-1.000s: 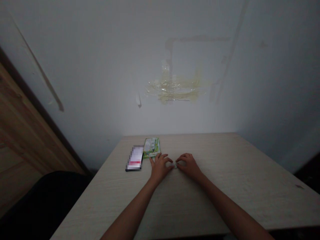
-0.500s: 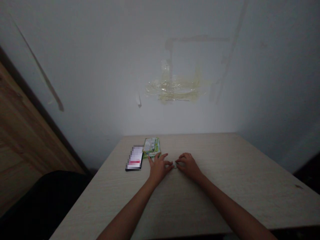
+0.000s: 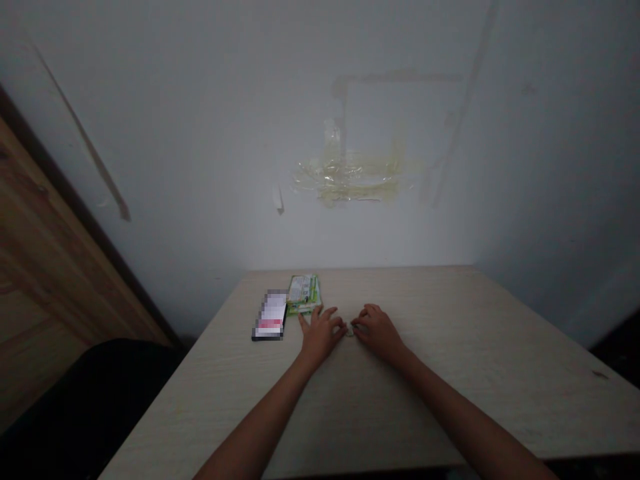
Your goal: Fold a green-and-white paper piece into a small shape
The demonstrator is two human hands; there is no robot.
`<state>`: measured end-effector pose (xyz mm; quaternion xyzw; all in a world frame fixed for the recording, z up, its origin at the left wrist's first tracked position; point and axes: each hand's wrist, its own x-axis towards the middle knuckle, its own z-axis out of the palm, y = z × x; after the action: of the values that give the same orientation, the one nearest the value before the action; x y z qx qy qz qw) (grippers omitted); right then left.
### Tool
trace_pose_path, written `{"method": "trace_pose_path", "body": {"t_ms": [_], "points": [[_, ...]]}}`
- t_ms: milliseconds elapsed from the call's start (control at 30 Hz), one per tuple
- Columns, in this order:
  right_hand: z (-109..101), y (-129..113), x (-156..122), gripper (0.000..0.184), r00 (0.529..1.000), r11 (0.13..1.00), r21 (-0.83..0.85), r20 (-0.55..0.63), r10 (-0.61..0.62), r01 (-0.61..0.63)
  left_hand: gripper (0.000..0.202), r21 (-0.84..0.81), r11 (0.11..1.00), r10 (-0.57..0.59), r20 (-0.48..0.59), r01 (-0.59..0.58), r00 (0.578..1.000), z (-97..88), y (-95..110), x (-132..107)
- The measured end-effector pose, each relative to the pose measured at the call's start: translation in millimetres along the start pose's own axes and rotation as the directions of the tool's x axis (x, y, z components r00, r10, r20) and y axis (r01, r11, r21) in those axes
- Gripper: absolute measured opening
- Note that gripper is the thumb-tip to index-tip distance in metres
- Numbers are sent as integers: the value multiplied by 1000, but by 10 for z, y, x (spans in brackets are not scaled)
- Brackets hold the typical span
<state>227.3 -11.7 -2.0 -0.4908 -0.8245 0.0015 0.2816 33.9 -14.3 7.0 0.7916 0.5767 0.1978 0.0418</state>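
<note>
My left hand (image 3: 320,336) rests on the table, thumb and forefinger pinched at a small pale object (image 3: 349,330), its other fingers spread. From the other side my right hand (image 3: 379,331) pinches at the same small object, its fingers curled together. That object lies between the two sets of fingertips, low over the tabletop; it is too small and dim to name. Just beyond my left fingers lie green-and-white printed packets (image 3: 304,293), overlapping one another. A phone (image 3: 271,316) with its screen lit and blurred out lies to their left.
The pale wooden table (image 3: 450,393) runs back to a grey wall (image 3: 200,133) with peeling clear tape (image 3: 357,180). A wooden panel (image 3: 45,247) leans at the left, above a dark chair-like shape (image 3: 95,393). The table's near edge shows at the bottom.
Both hands keep almost the same place and pinch. The fingers of my left hand have shifted very slightly at the small object; the whole view has moved a little.
</note>
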Motion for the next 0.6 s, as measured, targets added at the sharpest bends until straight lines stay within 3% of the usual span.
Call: {"method": "trace_pose_path", "body": {"t_ms": [233, 600], "points": [[66, 28, -37, 20, 999, 999, 34, -36, 19, -17, 19, 1, 1000, -22, -44, 22, 999, 11, 18, -46], [-5, 6, 27, 20, 999, 1000, -21, 27, -20, 21, 19, 54, 998, 47, -78, -43, 996, -32, 42, -48]]}}
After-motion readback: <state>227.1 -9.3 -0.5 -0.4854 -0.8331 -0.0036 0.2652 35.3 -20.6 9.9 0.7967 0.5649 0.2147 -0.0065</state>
